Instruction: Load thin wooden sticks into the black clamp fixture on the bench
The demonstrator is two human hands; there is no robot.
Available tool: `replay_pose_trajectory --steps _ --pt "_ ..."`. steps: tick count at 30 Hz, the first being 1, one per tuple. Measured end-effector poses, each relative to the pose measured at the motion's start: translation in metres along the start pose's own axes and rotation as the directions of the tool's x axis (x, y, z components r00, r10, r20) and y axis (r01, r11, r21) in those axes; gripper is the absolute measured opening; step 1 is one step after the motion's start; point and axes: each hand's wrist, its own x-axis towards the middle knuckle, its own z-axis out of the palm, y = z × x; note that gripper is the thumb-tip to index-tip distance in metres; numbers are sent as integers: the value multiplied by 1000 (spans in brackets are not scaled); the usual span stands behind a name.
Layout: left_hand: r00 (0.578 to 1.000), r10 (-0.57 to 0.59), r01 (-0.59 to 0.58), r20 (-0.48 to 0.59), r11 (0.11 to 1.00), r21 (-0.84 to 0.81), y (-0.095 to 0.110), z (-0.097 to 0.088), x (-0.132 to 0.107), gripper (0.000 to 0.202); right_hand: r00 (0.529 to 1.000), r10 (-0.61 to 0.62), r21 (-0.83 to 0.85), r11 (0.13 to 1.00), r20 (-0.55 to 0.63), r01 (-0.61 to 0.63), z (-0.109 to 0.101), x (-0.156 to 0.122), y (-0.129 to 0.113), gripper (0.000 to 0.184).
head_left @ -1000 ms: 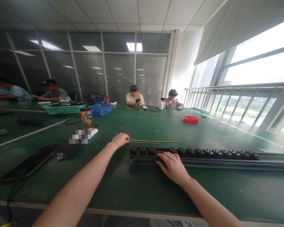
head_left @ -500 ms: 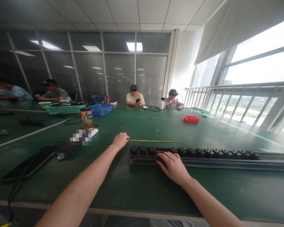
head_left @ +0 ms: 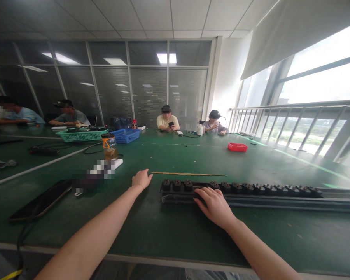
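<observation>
My left hand point(head_left: 142, 179) is just left of some thin brass-coloured rods point(head_left: 189, 174) lying on the green table; a small gap separates them, and its fingers are apart with nothing in them. In front of the rods lies a long black rail point(head_left: 177, 199), carrying a row of black plug-like blocks point(head_left: 236, 188) with small metal tips on top. My right hand point(head_left: 214, 204) is closed over the near edge of this rail, fingers on top and thumb at the front, at a gap in the row. Part of the rail is hidden under that hand.
A phone point(head_left: 42, 198) with a cable lies at the left, and an orange-handled bottle point(head_left: 109, 147) stands behind a white object. Farther back are a green basket point(head_left: 81, 135), a blue basket point(head_left: 126, 136) and a red tray point(head_left: 237, 147). Several people sit around the table.
My left hand has moved left, off the end of the brass-coloured rods, uncovering their left tip. My right hand stays on the rail. The view has shifted slightly.
</observation>
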Motion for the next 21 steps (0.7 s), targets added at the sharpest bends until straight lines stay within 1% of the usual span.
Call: replay_pose_trajectory --steps 3,7,14,16,18,21 --pt "999 32 -33 43 999 3 2 -1 -4 42 1000 -2 -1 1000 3 2 -1 0 -1 26" --pt "993 109 -111 50 993 38 7 0 -5 39 1000 -9 -1 1000 -5 9 -1 0 -1 25" --pt "992 121 -121 27 992 25 9 5 -4 39 1000 -16 -6 1000 -19 16 0 0 0 25" --pt "993 119 -119 9 993 19 9 5 -4 38 1000 -17 -9 1000 -24 17 1 0 0 25" --pt "991 127 -127 -31 992 22 9 5 -3 36 999 -21 -12 1000 -33 20 2 0 0 26" --pt "971 217 -215 -98 976 32 11 5 3 34 999 -25 -18 1000 -40 25 2 -1 1 27"
